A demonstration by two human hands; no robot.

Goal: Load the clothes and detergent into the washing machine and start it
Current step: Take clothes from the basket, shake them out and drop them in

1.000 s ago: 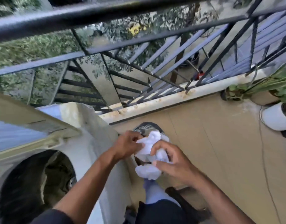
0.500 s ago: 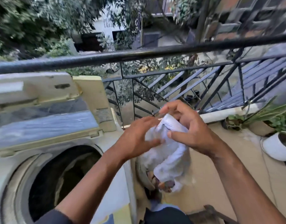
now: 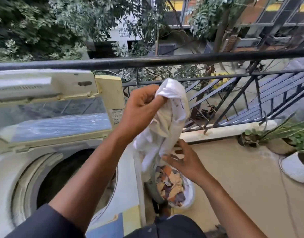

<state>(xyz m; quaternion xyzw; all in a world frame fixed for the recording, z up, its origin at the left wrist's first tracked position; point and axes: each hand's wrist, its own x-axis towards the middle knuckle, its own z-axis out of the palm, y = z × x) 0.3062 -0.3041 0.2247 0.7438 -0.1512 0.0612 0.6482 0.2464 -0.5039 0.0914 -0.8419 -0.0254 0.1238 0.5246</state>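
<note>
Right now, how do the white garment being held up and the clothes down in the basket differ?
The white garment is plain white; the basket clothes are patterned orange, brown and grey. The garment hangs in the air, gripped at its top by the left hand; the basket clothes lie crumpled low beside the washing machine. Neither is in the machine.

I am looking out over a balcony in daylight. A black metal railing (image 3: 165, 61) with slanted bars runs across the view, standing on a pale, rust-stained concrete curb (image 3: 221, 130). The tan floor (image 3: 242, 177) is scuffed and dusty. At the right edge, against the curb, I see a terracotta pot (image 3: 279, 146) with long green leaves and, nearer, a white pot (image 3: 295, 169). Beyond the railing, leafy trees (image 3: 44, 26) partly screen a white building (image 3: 125, 34) and a brick facade (image 3: 250, 12).
</note>
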